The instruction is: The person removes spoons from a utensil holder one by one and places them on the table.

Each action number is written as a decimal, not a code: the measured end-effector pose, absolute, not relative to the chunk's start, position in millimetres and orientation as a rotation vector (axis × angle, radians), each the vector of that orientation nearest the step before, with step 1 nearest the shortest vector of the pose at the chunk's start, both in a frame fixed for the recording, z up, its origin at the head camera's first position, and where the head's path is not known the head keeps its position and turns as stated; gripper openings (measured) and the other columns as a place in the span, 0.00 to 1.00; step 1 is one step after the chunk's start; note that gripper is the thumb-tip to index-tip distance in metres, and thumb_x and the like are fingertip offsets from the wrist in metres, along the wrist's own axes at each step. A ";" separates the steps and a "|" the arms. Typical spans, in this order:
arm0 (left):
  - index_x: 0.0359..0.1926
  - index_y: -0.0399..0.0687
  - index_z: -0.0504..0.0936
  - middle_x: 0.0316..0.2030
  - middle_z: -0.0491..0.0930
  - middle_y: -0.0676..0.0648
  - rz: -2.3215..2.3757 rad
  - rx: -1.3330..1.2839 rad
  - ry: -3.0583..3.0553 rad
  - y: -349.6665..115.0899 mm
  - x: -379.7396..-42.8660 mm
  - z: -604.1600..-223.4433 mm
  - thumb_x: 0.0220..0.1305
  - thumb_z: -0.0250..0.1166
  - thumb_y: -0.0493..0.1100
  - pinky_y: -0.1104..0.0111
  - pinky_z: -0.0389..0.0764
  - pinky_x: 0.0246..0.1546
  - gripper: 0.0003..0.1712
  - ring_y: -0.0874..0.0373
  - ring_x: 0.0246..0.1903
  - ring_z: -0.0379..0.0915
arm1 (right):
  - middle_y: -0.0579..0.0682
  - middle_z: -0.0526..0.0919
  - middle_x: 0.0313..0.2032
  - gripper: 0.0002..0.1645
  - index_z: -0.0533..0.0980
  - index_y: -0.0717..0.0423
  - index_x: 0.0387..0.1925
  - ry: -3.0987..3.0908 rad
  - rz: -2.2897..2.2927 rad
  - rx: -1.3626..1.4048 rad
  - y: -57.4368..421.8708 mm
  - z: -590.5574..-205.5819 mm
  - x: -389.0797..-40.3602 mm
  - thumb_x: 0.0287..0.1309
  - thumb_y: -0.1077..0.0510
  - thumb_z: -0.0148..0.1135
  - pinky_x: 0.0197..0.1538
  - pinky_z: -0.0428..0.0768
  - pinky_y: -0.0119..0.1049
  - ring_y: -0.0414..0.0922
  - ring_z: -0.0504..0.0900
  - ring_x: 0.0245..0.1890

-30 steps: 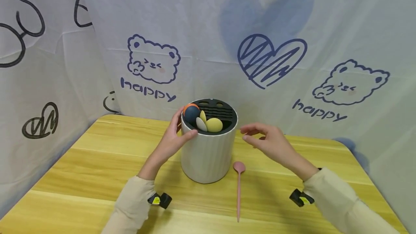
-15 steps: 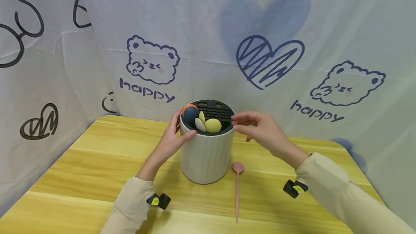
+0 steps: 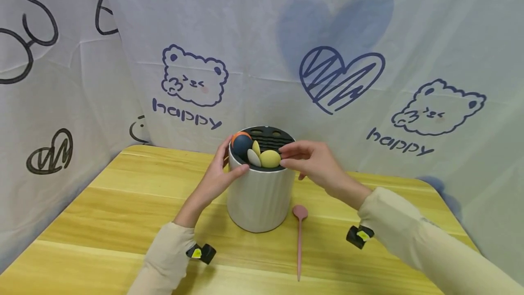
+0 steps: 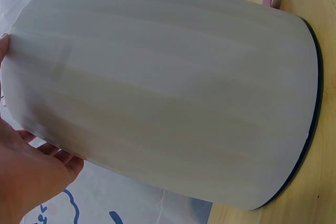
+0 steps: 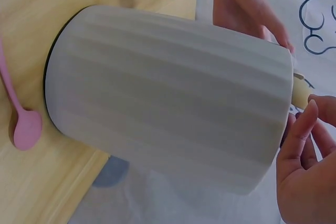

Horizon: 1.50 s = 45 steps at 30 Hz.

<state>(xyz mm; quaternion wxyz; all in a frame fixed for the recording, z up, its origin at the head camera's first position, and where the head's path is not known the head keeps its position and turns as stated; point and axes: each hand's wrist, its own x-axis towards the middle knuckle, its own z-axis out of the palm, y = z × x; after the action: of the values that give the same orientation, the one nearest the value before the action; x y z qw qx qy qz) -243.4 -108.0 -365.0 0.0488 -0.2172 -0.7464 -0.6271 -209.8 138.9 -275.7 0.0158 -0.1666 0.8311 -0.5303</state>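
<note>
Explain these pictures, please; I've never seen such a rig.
There's no machine: a person's left hand and right hand do the work. The widest view comes from a head camera looking down; the others come from wrist cameras, one per arm. On the wood-grain table stands a white ribbed utensil holder; a pink spoon lies beside it. The left hand holds the holder near its rim. The right hand is at a yellow utensil head; whether it grips, I can't tell.
</note>
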 end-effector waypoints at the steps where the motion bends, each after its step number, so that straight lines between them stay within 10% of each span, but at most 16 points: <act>1: 0.76 0.46 0.45 0.74 0.46 0.40 -1.911 -0.662 -2.274 -108.0 -243.6 -365.2 0.58 0.65 0.56 0.49 0.49 0.69 0.54 0.47 0.72 0.43 | 0.54 0.85 0.43 0.17 0.80 0.64 0.48 2.587 -1.652 -0.519 137.1 -276.1 -209.8 0.57 0.62 0.67 0.28 0.79 0.37 0.45 0.81 0.37; 45: 0.76 0.51 0.45 0.74 0.45 0.42 -1.906 -0.625 -2.315 -108.9 -241.8 -363.5 0.58 0.65 0.57 0.53 0.50 0.69 0.54 0.48 0.72 0.43 | 0.57 0.82 0.41 0.20 0.77 0.64 0.54 2.635 -1.714 -0.701 120.4 -253.2 -217.4 0.59 0.67 0.63 0.26 0.74 0.30 0.55 0.75 0.34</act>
<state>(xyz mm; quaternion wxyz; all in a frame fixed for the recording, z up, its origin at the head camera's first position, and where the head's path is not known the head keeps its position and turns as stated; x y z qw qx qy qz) -241.8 -108.9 -363.5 0.0393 -0.2039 -0.7551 -0.6219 -217.4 120.4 -253.2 -0.0393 -0.2176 0.8175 -0.5317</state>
